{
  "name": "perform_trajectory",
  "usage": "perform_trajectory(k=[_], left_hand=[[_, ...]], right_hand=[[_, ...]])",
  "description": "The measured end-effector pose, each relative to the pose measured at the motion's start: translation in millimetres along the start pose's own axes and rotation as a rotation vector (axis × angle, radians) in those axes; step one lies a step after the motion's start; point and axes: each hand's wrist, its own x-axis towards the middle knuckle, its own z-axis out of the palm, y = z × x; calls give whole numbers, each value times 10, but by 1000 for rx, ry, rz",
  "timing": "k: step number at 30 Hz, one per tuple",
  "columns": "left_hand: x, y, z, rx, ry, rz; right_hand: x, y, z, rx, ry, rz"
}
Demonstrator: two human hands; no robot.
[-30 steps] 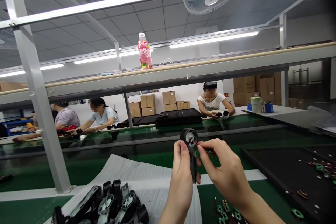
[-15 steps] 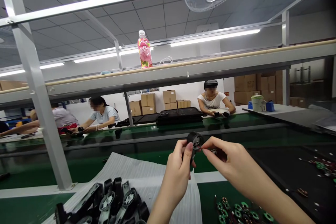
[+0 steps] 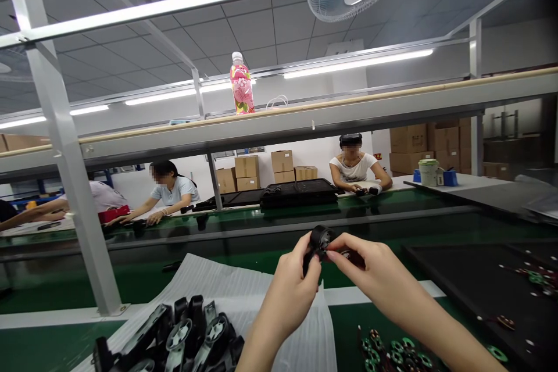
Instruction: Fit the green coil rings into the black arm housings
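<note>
Clock centred on part (image 3: 319, 238) in left hand (image 3: 290, 282); right hand (image 3: 370, 258) at its 4. Housings (image 3: 178, 334) at 8, on sheet (image 3: 226, 282). Boards (image 3: 394, 353) at 5, on counter (image 3: 346, 322). Tray (image 3: 444, 270) at 3–4, more boards on it. Shelf (image 3: 270, 123) crosses behind at 12; bottle (image 3: 242, 90) on it at 11. Cup (image 3: 429, 173) beyond tray.

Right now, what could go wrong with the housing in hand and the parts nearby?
The left hand holds the black round-headed housing while the right hand pinches at its open face; a slip might damage something inside.
Green ring-shaped circuit boards lie heaped with wires; lifting one could snag others.
Housings piled on the white foam sheet might slide and scuff.
</note>
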Motion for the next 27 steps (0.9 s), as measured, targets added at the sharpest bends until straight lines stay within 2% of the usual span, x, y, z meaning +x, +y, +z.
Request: perform_trajectory(k=[8, 14, 20, 24, 27], left_hand=[[14, -40, -39, -114, 32, -13], [17, -44, -43, -163, -11, -49], [-1, -11, -31, -180, -49, -54], [15, -10, -42, -303, -68, -113], [24, -9, -41, -344, -97, -151]], right_hand=[[4, 54, -67, 59, -93, 9], [10, 36, -4, -52, 39, -128], [42, 123, 62, -2, 94, -46], [62, 173, 44, -28, 149, -34], [60, 158, 33, 75, 145, 14]])
